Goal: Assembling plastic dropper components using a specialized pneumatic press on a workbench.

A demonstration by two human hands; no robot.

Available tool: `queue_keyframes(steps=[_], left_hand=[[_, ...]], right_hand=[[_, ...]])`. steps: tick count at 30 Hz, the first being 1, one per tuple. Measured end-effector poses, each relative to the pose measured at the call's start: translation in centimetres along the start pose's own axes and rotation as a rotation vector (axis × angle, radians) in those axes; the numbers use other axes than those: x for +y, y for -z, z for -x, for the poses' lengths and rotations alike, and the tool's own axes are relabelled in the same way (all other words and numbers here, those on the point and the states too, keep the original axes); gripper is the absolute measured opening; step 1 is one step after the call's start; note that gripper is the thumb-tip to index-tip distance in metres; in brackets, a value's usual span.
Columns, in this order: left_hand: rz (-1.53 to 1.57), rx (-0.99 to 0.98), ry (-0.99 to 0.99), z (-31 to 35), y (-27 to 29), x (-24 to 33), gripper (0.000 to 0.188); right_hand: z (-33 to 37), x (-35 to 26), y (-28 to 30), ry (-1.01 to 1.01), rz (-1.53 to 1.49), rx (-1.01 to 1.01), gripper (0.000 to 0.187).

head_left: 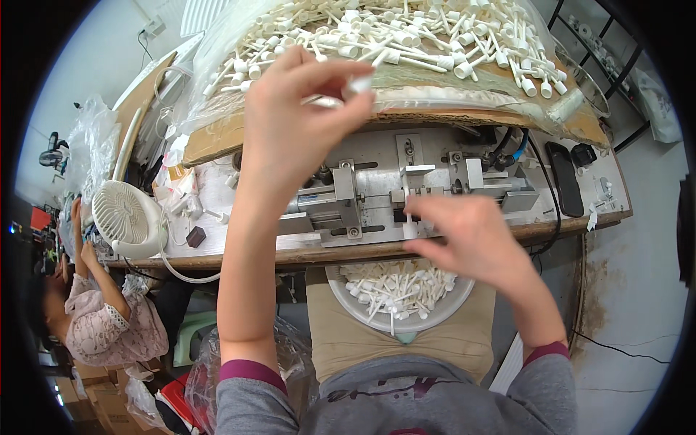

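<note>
My left hand (308, 101) is raised over the front of the heap, finger and thumb pinched on a white cap (358, 85); whether a stem runs from it I cannot tell. Over the metal jig (366, 199) on the bench, my right hand (464, 233) has its finger and thumb at a white stemmed cap (410, 230). That piece lies with its cap toward me and its stem pointing into the jig's middle. Motion blurs the right hand slightly.
Beyond the jig, a heap of white stemmed caps (406, 43) lies on cardboard. More fill a bowl (464, 293) on my lap. A white fan (127, 217) stands left, a black phone (565, 180) right. Another person (109, 319) sits at far left.
</note>
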State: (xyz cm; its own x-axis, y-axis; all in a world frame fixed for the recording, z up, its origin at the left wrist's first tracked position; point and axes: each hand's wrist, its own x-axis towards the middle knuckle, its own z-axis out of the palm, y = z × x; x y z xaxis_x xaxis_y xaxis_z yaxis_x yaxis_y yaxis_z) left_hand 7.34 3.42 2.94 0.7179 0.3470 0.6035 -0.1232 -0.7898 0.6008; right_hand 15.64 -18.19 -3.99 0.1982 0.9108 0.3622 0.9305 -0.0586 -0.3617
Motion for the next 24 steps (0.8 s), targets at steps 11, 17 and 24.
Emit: queue_keyframes(steps=[11,17,24], left_hand=[[-0.18,-0.217,-0.09,12.3,-4.7,2.4,0.029],[-0.4,-0.266,-0.174,13.5,-6.8,1.2,0.027],[-0.294,-0.283,-0.093,13.1,-6.9,0.2,0.025]], right_hand=[[-16.7,12.1,6.0,-0.214,0.433,0.033,0.025],[-18.3,11.3,6.4,-0.181,0.551,-0.206,0.017],[-12.9,7.8,7.4,-0.014,-0.06,0.293,0.015]])
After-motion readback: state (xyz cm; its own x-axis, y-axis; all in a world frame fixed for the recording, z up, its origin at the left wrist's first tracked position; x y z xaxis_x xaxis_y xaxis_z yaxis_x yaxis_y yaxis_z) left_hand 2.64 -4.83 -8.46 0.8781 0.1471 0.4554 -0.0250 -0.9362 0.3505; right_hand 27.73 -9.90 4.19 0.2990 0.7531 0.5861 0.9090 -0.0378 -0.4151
